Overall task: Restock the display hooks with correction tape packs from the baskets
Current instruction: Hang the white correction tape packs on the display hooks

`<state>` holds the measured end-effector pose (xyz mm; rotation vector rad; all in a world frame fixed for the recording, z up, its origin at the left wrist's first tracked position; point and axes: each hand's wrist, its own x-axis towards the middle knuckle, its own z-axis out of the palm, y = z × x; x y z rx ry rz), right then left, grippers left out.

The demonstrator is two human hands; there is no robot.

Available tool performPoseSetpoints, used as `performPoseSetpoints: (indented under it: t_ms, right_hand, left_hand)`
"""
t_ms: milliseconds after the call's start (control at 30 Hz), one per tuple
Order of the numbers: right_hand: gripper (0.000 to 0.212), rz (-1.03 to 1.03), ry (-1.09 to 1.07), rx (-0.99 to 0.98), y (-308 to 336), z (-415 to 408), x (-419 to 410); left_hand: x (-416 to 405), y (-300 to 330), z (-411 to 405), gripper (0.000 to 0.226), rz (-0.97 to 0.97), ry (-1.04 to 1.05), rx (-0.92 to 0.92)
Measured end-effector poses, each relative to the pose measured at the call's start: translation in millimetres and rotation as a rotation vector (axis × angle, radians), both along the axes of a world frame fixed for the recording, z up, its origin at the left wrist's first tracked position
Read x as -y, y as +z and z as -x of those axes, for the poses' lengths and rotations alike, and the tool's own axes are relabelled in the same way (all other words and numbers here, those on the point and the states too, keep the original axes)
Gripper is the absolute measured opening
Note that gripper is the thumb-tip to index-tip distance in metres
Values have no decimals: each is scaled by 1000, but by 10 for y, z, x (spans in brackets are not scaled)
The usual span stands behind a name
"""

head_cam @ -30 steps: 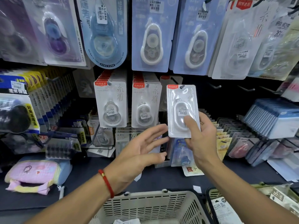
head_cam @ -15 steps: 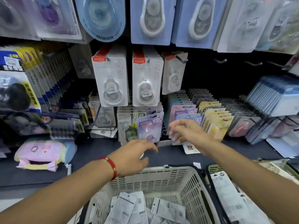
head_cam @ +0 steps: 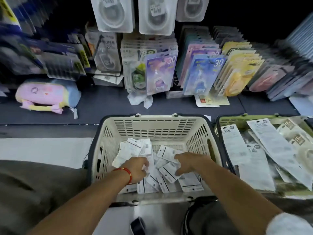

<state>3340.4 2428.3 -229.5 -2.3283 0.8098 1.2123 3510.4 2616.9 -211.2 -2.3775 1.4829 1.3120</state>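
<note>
L hand [head_cam: 138, 168] & R hand [head_cam: 189, 162] in cream basket [head_cam: 152, 123], on packs [head_cam: 166, 172] (grip unclear), off walls

White correction tape packs [head_cam: 153, 168] heaped loose in cream slotted basket [head_cam: 157, 126], backs up, overlapping at odd angles. Second, green basket [head_cam: 237, 119] just right, filled with longer packs [head_cam: 254, 160] lying flat. Three clear-blister packs [head_cam: 156, 14] hanging on display hooks above, fronts outward.

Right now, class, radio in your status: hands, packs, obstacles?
Both hands, left hand and right hand, down in white basket among packs. Grip unclear. Nothing blocking.
</note>
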Motion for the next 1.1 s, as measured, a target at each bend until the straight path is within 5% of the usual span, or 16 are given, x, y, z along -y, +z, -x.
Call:
performPoseSetpoints:
  t_ms: [100,200,533,733,867,1000,1100]
  right_hand:
    - [131,0,-33,-15,-374,52,-191]
    - [145,4,-50,-15,-602,66,-359]
    - [38,142,-293,542,-383,-263,-176]
    - [33,69,-641,755,-40,-163,42]
    - [22,-402,-1038,914,150,-212,-77]
    - [30,-683,-1139,821,153,-271,-177]
    - [54,-486,-1061,729,53,-171,-214]
  left_hand:
    - [-56,-61,-47,39,-22,41,-35]
    - [-46,-25,-144,37,42,100,-17]
    - [-119,-169,-96,33,78,239,-98]
    - [100,-84,-19,47,216,541,-273]
    - [197,13,30,92,240,833,-599]
    - [162,51,11,54,216,987,-908]
    - [88,52,-73,49,216,1028,-847]
